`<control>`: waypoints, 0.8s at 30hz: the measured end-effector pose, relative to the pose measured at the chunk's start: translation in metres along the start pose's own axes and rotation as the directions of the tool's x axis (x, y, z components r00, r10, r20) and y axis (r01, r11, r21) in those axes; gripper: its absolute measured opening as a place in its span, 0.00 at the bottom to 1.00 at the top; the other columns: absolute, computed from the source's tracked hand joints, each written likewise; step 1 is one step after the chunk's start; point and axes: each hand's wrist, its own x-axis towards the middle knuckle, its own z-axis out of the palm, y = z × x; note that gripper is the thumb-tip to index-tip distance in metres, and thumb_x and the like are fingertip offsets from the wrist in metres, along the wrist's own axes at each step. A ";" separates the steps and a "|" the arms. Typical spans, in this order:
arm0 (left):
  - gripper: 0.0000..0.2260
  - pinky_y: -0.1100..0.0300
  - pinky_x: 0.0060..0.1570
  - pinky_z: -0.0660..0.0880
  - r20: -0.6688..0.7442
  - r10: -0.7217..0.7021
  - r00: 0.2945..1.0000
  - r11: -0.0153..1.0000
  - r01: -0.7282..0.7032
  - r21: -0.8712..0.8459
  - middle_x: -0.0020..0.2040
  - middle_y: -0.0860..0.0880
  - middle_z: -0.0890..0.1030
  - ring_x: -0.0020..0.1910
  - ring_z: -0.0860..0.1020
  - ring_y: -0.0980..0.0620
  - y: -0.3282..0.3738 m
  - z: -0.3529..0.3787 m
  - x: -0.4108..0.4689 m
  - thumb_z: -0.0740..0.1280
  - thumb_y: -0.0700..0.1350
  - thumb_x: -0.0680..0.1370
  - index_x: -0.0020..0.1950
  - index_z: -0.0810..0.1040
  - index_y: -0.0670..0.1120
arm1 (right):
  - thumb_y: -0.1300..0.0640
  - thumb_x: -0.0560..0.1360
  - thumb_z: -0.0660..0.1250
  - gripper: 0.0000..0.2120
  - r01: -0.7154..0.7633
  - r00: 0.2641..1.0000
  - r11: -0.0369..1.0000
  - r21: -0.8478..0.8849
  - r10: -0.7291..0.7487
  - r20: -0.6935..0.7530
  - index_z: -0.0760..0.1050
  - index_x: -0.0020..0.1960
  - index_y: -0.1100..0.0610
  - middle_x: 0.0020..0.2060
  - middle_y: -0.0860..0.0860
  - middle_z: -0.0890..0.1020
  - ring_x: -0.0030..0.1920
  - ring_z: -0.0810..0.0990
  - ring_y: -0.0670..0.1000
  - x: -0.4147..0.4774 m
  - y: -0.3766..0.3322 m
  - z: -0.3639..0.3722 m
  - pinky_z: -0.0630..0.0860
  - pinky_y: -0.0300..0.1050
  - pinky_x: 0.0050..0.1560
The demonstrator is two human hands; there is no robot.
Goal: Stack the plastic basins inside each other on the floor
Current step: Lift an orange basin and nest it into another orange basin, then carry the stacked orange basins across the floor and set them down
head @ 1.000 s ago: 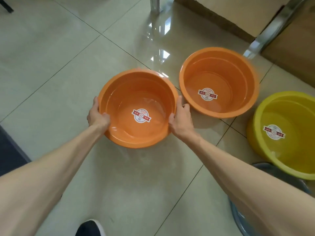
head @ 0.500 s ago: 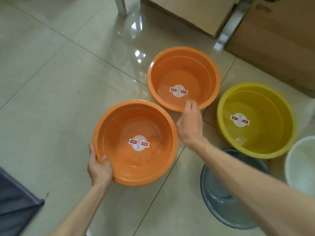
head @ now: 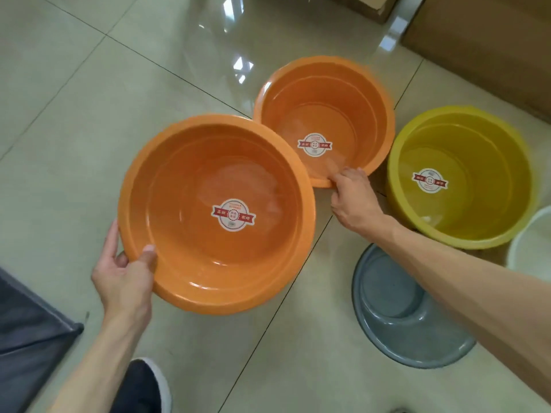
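- A dark grey object [head: 26,332] fills the lower left corner of the view, lying on the tiled floor [head: 59,120].
- The left hand [head: 123,278] clamps the near left rim of the large orange basin [head: 185,180], thumb [head: 147,257] hooked over the rim inside and the fingers [head: 110,242] under the outer edge.
- This basin looks lifted and tipped, its far right rim overlapping the near left rim of the next basin; a round label [head: 233,215] sits in its bottom.
- A dark shoe with a white sole [head: 143,386] shows at the bottom edge, below the left forearm.
- The smaller orange basin [head: 343,108] lies further back, toward the middle of the floor, with 1 label [head: 314,144] inside it. Whether it rests flat or is raised at the near side cannot be told.
- The right hand [head: 354,198] closes on the near rim of this smaller orange basin, fingers [head: 346,178] curled over the edge.
- A grey basin [head: 396,332] sits on the floor near the bottom right, partly hidden by the right forearm.
- The yellow basin [head: 477,144] stands just right of the smaller orange one, nearly touching it, also labelled [head: 430,180].
- A white basin [head: 533,245] is cut off by the right edge, touching the yellow one.
- Cardboard boxes [head: 483,37] line the far right corner.
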 end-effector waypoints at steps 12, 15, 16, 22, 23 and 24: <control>0.33 0.49 0.66 0.75 0.271 0.220 0.937 0.962 -0.255 0.100 0.66 0.50 0.81 0.63 0.81 0.49 0.085 0.098 0.013 0.64 0.33 0.73 0.77 0.67 0.52 | 0.69 0.56 0.73 0.33 0.176 0.967 0.980 0.096 -0.190 0.171 0.79 0.63 0.66 0.61 0.62 0.82 0.64 0.80 0.64 -0.140 -0.048 0.031 0.76 0.56 0.64; 0.34 0.53 0.68 0.74 0.309 0.251 0.917 0.932 -0.315 0.177 0.70 0.53 0.79 0.66 0.80 0.51 0.086 0.119 0.007 0.63 0.37 0.72 0.77 0.67 0.57 | 0.66 0.51 0.77 0.28 0.256 0.961 0.963 0.084 -0.263 0.088 0.84 0.52 0.61 0.50 0.55 0.86 0.51 0.86 0.58 -0.174 -0.063 0.024 0.83 0.47 0.46; 0.34 0.53 0.69 0.74 0.331 0.261 0.907 0.921 -0.337 0.196 0.70 0.54 0.78 0.66 0.79 0.51 0.086 0.122 0.004 0.63 0.38 0.72 0.77 0.66 0.58 | 0.67 0.53 0.76 0.21 0.299 0.950 0.947 0.120 -0.307 0.058 0.83 0.46 0.59 0.45 0.53 0.86 0.45 0.86 0.56 -0.184 -0.066 0.021 0.82 0.45 0.40; 0.32 0.53 0.71 0.71 0.436 0.274 0.857 0.881 -0.406 0.244 0.73 0.56 0.74 0.70 0.76 0.52 0.063 0.119 -0.022 0.63 0.34 0.76 0.78 0.66 0.56 | 0.72 0.64 0.55 0.11 0.112 0.950 0.811 0.574 0.083 -0.303 0.72 0.33 0.61 0.32 0.53 0.73 0.34 0.71 0.53 -0.195 -0.059 -0.013 0.69 0.44 0.33; 0.32 0.53 0.72 0.70 0.433 0.262 0.863 0.879 -0.398 0.263 0.73 0.55 0.74 0.70 0.75 0.51 0.057 0.117 -0.025 0.62 0.35 0.76 0.78 0.66 0.57 | 0.75 0.64 0.54 0.11 0.072 0.922 0.781 0.621 0.186 -0.340 0.71 0.33 0.62 0.32 0.53 0.72 0.33 0.69 0.52 -0.190 -0.056 -0.023 0.68 0.41 0.34; 0.32 0.54 0.72 0.70 0.423 0.248 0.872 0.875 -0.389 0.289 0.72 0.55 0.75 0.69 0.76 0.50 0.051 0.116 -0.030 0.61 0.35 0.76 0.78 0.66 0.58 | 0.77 0.64 0.54 0.12 0.044 0.891 0.769 0.637 0.258 -0.374 0.70 0.33 0.63 0.33 0.54 0.72 0.34 0.68 0.51 -0.185 -0.052 -0.031 0.66 0.36 0.35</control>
